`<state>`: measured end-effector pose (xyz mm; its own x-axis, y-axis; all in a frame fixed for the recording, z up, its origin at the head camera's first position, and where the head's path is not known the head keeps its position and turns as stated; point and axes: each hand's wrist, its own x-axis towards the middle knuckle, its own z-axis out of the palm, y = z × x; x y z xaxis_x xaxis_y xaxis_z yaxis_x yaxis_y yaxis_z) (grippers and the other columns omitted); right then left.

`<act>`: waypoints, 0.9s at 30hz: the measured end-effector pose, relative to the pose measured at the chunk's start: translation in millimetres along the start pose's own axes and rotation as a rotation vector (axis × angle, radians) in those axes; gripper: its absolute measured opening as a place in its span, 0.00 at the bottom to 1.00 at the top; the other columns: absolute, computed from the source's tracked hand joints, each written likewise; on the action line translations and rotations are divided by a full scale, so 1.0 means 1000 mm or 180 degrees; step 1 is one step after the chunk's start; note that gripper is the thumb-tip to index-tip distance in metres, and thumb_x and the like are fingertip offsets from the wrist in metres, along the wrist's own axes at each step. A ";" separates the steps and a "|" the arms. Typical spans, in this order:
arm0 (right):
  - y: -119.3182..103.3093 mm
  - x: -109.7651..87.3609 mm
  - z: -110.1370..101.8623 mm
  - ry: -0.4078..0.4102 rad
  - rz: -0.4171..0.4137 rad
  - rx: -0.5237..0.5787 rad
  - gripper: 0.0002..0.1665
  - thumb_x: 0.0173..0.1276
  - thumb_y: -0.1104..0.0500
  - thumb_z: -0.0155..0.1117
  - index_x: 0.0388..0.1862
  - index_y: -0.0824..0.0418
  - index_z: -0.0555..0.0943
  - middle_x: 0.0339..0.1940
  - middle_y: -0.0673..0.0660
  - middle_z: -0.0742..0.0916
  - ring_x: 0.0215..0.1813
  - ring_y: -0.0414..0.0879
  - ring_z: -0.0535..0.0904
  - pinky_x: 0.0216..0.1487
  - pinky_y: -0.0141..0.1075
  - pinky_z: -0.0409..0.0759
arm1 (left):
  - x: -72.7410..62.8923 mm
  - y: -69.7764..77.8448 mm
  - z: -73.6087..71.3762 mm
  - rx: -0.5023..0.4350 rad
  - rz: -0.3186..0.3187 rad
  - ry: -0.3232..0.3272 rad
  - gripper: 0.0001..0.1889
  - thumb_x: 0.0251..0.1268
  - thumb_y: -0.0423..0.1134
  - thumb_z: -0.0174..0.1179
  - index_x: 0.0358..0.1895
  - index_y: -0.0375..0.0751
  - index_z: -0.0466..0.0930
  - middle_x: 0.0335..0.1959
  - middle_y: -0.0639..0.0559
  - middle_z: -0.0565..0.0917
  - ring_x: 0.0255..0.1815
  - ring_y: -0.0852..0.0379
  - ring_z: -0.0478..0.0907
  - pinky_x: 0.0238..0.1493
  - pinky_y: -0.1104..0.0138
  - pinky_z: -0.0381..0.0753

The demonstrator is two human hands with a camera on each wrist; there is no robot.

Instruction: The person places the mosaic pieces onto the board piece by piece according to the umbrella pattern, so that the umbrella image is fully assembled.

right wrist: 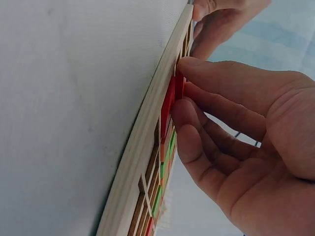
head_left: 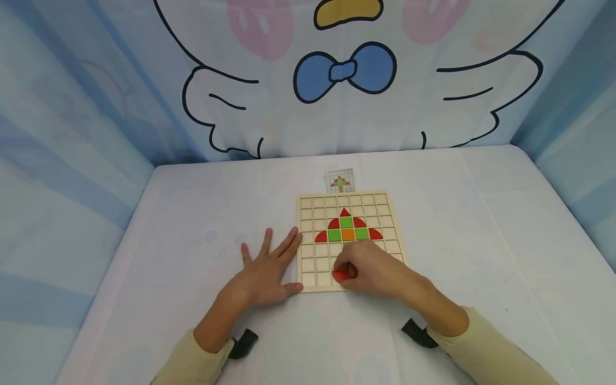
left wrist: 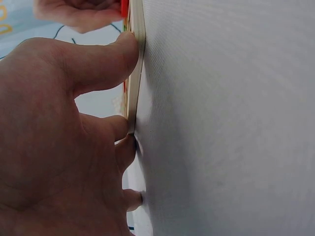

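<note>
A square wooden grid board (head_left: 308,264) lies on the table, with red, green and orange pieces set into a stepped, pointed pattern. An orange square (head_left: 348,235) sits between green squares, and red quarter-round pieces flank them. Spread flat at the board's left side, my left hand (head_left: 262,277) touches the edge with thumb and fingertips. My right hand (head_left: 372,270) pinches a small red piece (head_left: 339,276) over the near row of cells. In the right wrist view another red piece (right wrist: 167,108) shows beside the pinched one, low at the board. My right hand covers the cells below the pattern.
Behind the board lies a small card (head_left: 332,182) printed with a similar pattern on a grid. The table (head_left: 216,198) wears a white cloth. A curtain (head_left: 269,117) with a cartoon figure hangs along the far edge, and blue drapes stand at both sides.
</note>
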<state>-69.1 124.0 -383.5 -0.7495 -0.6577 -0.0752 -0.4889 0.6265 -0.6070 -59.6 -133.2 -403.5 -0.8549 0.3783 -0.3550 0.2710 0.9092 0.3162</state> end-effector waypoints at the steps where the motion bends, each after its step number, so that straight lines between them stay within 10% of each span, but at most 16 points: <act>1: 0.000 0.000 0.001 0.0000 0.0002 -0.0018 0.06 0.61 0.66 0.76 0.34 0.57 0.90 0.29 0.46 0.84 0.31 0.39 0.75 0.33 0.29 0.77 | 0.000 0.000 0.000 -0.0004 0.0005 0.0003 0.52 0.67 0.60 0.65 0.87 0.59 0.42 0.88 0.63 0.39 0.87 0.34 0.29 0.69 0.18 0.35; 27: -0.001 0.000 0.006 0.0146 -0.0001 -0.0183 0.07 0.59 0.68 0.76 0.31 0.56 0.88 0.29 0.46 0.84 0.31 0.40 0.76 0.34 0.28 0.77 | -0.001 0.000 0.001 0.0020 -0.0007 0.0036 0.52 0.66 0.60 0.65 0.87 0.59 0.43 0.88 0.63 0.40 0.87 0.33 0.30 0.69 0.18 0.35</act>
<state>-66.2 121.1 -387.9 -0.7684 -0.6389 -0.0381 -0.5129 0.6503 -0.5604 -58.4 -132.9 -404.1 -0.8605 0.3742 -0.3456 0.2718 0.9112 0.3097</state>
